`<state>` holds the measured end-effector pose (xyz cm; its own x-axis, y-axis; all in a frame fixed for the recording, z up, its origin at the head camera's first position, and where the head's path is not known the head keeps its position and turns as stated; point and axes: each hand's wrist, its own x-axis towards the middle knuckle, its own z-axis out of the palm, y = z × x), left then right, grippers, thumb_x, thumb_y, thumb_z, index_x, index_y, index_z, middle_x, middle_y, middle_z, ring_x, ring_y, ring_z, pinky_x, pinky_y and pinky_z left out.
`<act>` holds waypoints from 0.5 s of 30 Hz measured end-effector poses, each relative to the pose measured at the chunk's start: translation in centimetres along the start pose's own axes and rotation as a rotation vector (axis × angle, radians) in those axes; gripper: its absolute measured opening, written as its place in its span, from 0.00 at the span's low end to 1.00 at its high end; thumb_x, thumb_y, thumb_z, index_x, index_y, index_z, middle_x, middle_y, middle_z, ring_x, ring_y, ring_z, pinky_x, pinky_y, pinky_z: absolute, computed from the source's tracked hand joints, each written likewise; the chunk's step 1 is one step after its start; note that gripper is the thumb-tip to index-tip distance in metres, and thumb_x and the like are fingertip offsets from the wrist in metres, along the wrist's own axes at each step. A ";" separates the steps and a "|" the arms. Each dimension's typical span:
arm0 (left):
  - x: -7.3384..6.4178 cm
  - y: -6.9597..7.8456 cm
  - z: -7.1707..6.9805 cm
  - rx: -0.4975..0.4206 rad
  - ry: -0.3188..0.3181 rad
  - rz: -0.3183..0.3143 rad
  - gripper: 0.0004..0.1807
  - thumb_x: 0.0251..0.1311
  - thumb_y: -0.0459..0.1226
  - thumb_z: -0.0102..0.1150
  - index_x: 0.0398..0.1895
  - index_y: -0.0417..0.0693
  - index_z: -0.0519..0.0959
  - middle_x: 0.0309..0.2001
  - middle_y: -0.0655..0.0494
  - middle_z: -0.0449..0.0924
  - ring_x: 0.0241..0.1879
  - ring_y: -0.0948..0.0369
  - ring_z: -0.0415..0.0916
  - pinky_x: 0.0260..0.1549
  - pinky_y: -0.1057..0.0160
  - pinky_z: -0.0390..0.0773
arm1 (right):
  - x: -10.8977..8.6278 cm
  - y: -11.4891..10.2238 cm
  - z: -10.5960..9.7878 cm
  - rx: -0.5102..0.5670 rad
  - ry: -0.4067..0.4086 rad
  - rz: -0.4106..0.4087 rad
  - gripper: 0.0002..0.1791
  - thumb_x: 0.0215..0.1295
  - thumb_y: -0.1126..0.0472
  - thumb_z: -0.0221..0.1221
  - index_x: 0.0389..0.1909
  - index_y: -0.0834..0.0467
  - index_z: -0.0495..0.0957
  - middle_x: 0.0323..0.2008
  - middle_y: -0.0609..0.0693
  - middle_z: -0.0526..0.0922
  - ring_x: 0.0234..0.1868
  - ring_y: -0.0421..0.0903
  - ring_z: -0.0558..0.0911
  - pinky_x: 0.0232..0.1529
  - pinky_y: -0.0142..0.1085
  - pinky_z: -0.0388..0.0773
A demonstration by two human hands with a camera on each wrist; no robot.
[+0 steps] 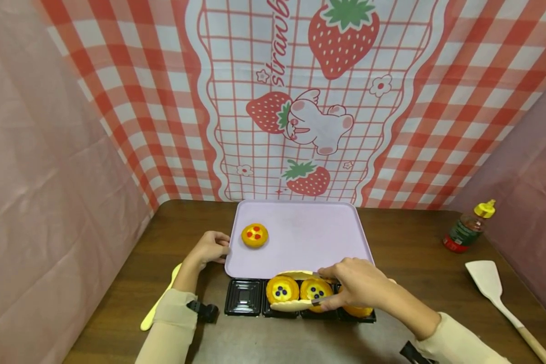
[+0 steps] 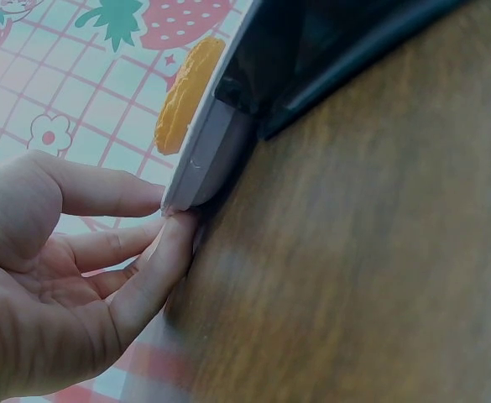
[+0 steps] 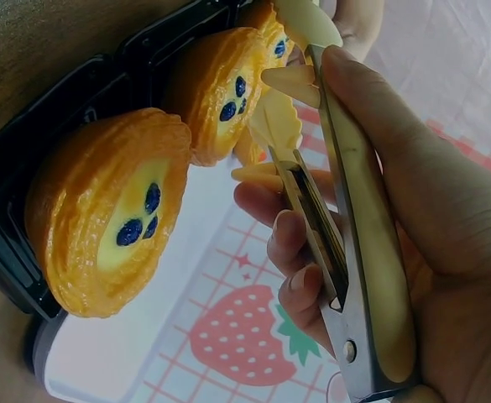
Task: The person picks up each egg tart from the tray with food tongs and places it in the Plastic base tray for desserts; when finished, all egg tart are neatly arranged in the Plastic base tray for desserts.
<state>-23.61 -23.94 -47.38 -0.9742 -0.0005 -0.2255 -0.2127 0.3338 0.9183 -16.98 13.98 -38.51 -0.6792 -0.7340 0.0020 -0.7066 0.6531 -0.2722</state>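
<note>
My left hand [image 1: 208, 249] pinches the left rim of a pale purple tray [image 1: 314, 237] between thumb and fingers. On that tray, near its left side, lies an egg tart with red toppings [image 1: 255, 235]. In my right hand [image 1: 361, 283] is a pair of tongs [image 3: 358, 243] with cream scalloped tips. The tips are spread on either side of a blueberry egg tart [image 1: 282, 289]; whether they touch it I cannot tell. It sits in a black compartment box [image 1: 244, 297] in front of the tray. Another blueberry tart [image 1: 315, 288] lies beside it, and a further tart [image 1: 358, 310] is partly hidden under my right hand.
A yellow spreader [image 1: 156, 305] lies on the wooden table left of my left forearm. At the right stand a bottle with a yellow cap [image 1: 466, 230] and, nearer me, a white spatula [image 1: 488, 283]. A strawberry-print cloth [image 1: 309, 121] hangs behind the tray.
</note>
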 end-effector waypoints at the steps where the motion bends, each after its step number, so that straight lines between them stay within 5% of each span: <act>1: 0.0 0.0 0.0 0.000 0.000 0.000 0.20 0.52 0.23 0.59 0.50 0.24 0.73 0.36 0.43 0.73 0.31 0.57 0.76 0.27 0.57 0.86 | 0.0 0.0 0.0 0.002 0.002 -0.002 0.38 0.48 0.31 0.69 0.52 0.55 0.85 0.39 0.46 0.88 0.36 0.42 0.84 0.30 0.40 0.82; 15: 0.1 0.0 -0.1 -0.008 -0.008 0.000 0.20 0.52 0.23 0.60 0.50 0.24 0.73 0.36 0.43 0.73 0.30 0.57 0.75 0.28 0.56 0.86 | -0.1 -0.5 -0.4 -0.008 -0.029 0.032 0.47 0.41 0.29 0.71 0.56 0.57 0.82 0.46 0.49 0.87 0.42 0.45 0.84 0.39 0.44 0.83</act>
<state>-23.67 -24.00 -47.35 -0.9736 0.0072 -0.2280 -0.2133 0.3264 0.9209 -16.70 13.79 -38.00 -0.6952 -0.7180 -0.0346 -0.6866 0.6775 -0.2639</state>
